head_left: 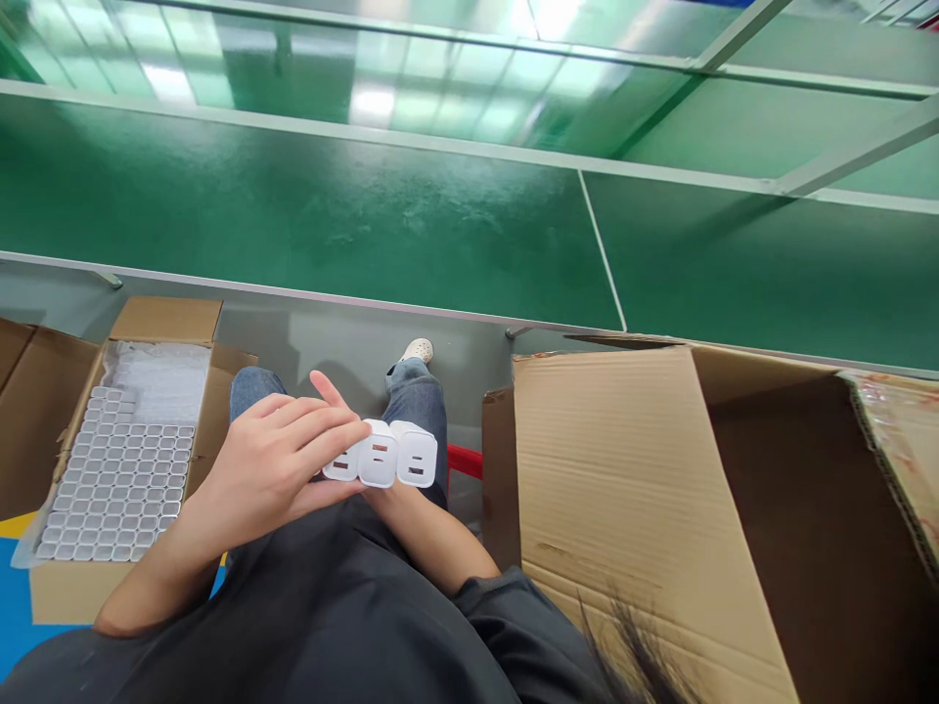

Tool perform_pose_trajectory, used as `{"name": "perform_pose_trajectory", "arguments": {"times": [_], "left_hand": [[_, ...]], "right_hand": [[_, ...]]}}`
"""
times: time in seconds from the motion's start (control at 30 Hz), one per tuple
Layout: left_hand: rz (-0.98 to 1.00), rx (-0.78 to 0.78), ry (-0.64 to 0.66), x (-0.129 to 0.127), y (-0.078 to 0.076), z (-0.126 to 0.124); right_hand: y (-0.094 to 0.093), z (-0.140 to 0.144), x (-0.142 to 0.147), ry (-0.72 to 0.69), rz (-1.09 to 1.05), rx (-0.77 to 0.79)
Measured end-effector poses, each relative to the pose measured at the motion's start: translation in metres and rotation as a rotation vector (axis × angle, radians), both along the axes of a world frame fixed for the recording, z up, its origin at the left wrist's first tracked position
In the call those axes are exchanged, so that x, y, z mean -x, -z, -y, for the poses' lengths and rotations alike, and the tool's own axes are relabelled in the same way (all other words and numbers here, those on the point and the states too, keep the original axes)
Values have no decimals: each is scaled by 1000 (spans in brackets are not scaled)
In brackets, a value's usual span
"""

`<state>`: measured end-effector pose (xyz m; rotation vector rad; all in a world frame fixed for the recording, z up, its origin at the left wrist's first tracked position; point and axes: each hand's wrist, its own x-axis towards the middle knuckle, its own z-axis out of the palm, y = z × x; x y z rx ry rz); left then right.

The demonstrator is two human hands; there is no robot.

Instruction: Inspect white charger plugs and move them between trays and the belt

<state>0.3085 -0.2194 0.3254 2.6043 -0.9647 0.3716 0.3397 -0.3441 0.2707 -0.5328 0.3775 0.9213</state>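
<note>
- Head view: lying in a short row of three, the chargers (381, 455), row running left to right above the lap, port faces turned up toward the camera.
- Sitting just in front of the dark shirt (330, 606), between the two boxes, well clear of both.
- Reaching in from the left with bare forearm, the left hand (275, 464); palm down, fingers pressed together and laid over the left end of the row, thumb tucked under, pinching the chargers.
- Coming up from beneath the row, the right hand (385, 494); mostly hidden by the chargers, only wrist and forearm showing, finger state not possible to tell.
- Standing open at the left, the box (168, 318); holding a tray (117, 479) packed with rows of small white units, clear film covering its far end.
- Standing at the right, the big carton (631, 469); flap raised, inside dark, contents not visible.
</note>
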Motion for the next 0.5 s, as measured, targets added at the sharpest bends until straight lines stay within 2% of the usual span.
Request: {"name": "perform_pose_trajectory", "arguments": {"times": [0.13,0.3,0.37,0.5], "left_hand": [[-12,8,-5,0,3,-4],[-10,17,-3,0,4,-7],[-11,22,-2,0,4,-7],[-19,31,-5,-1,4,-5]], "right_hand": [[11,0,9,52,-18,-51],[30,0,6,-66,48,-185],[34,-1,3,-70,55,-228],[41,2,-1,-151,57,-251]]}}
